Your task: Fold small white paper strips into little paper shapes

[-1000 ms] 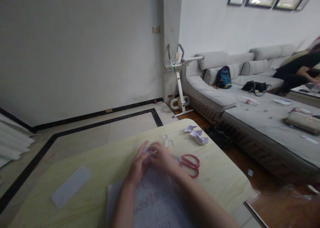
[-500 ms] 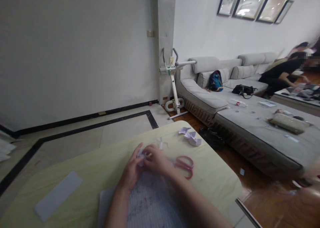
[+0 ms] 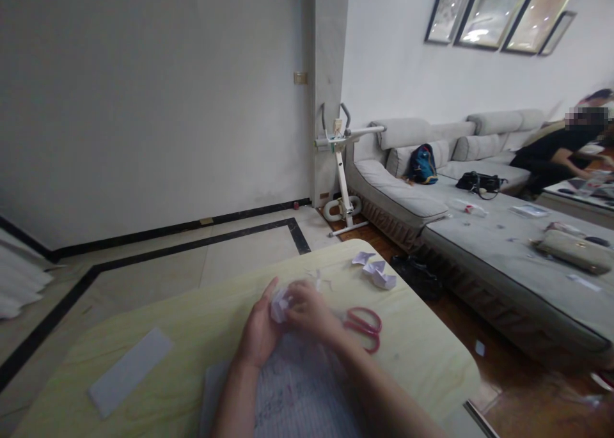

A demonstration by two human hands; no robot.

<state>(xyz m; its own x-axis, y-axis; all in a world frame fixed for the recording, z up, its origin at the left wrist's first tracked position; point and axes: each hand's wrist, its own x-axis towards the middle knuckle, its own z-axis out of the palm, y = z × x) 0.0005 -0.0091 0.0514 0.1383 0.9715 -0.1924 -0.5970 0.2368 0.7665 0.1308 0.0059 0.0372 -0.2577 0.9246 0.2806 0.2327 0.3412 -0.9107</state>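
My left hand (image 3: 260,330) and my right hand (image 3: 309,307) meet above a pale yellow table (image 3: 192,316). Both pinch a small piece of white folded paper (image 3: 279,307) between their fingers. Beneath my forearms lies a sheet of lined paper (image 3: 292,393). Red-handled scissors (image 3: 364,325) rest on the table just right of my right hand. Small paper scraps (image 3: 319,278) lie beyond my fingers.
Folded paper pieces (image 3: 377,268) sit near the table's far right corner, a white paper strip (image 3: 129,371) at the left. A grey sofa (image 3: 480,233) with bags stands at the right, an exercise machine (image 3: 341,169) by the wall. Another person (image 3: 556,147) sits far right.
The head camera has swung a little, so the scene shifted. My hands stayed together on the folded paper, turning it slightly between the fingers.
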